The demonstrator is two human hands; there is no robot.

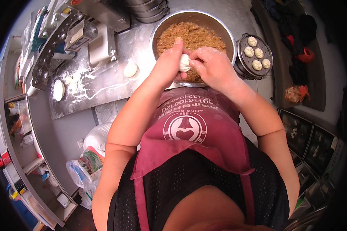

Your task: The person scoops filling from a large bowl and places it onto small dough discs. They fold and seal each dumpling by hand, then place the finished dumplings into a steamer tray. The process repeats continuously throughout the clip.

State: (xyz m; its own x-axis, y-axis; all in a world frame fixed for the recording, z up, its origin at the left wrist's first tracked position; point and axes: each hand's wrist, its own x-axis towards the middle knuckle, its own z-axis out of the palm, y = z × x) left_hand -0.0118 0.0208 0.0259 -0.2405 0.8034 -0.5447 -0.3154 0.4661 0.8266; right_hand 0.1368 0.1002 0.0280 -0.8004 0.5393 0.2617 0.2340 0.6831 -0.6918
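Note:
My left hand [171,62] cups a white dough bun [184,63] with pleats along its side. The fingertips of my right hand [211,62] pinch the bun's edge from the right. Both hands are above a large metal bowl [232,34] of brown minced filling [192,34]. To the left, a stack of round dough wrappers [130,70] sits on the steel worktable [138,44]. Right of the bowl, several pleated buns [257,65] rest on a round steamer tray [244,59]. My fingers partly hide the bun in my grip.
A dough machine [99,43] with a short belt stands at the back left. Scattered flour [84,83] and a white dish [58,90] lie near the table's left end. Stacked metal steamers [147,11] stand behind. Shelves [26,138] run along the left; a dark counter [300,63] is at right.

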